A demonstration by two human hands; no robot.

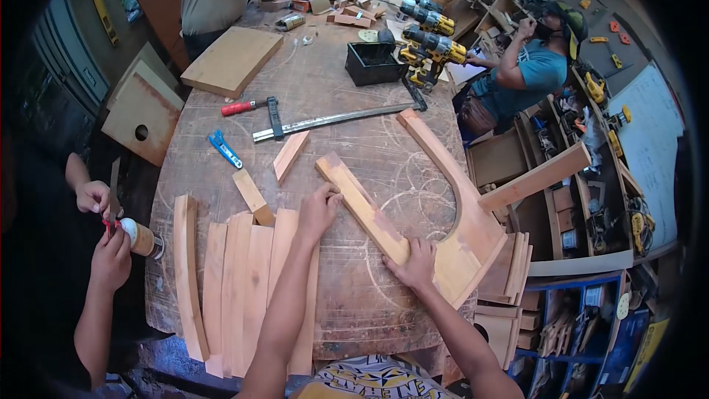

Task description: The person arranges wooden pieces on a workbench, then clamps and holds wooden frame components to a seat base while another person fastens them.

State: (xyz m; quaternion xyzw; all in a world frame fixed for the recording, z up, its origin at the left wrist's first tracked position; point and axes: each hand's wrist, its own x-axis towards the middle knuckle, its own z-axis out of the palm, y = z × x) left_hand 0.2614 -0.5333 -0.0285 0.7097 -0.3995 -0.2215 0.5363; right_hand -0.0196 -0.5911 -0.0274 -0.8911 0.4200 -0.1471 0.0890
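Note:
A flat wooden strip (pixel 362 205) lies slantwise on the worktable in front of me. My left hand (pixel 323 210) has its fingers curled against the strip's left edge. At the strip's near end, my right hand (pixel 416 262) grips it with thumb and fingers on either side. Right beside that hand is a larger wooden piece with a curved inner edge (pixel 464 244), its long arm reaching away from me. Several wooden slats (pixel 255 281) lie side by side under my left forearm. Short wooden blocks (pixel 253 196) rest beyond them.
A bar clamp (pixel 340 118) and a blue-handled tool (pixel 224 149) lie farther up the worktable (pixel 354 318). Beyond are a thick wooden slab (pixel 233 59), a black bin (pixel 371 65) and drills (pixel 436 43). At left, a co-worker's hands (pixel 107 251) hold a thin tool near a bottle (pixel 140 238).

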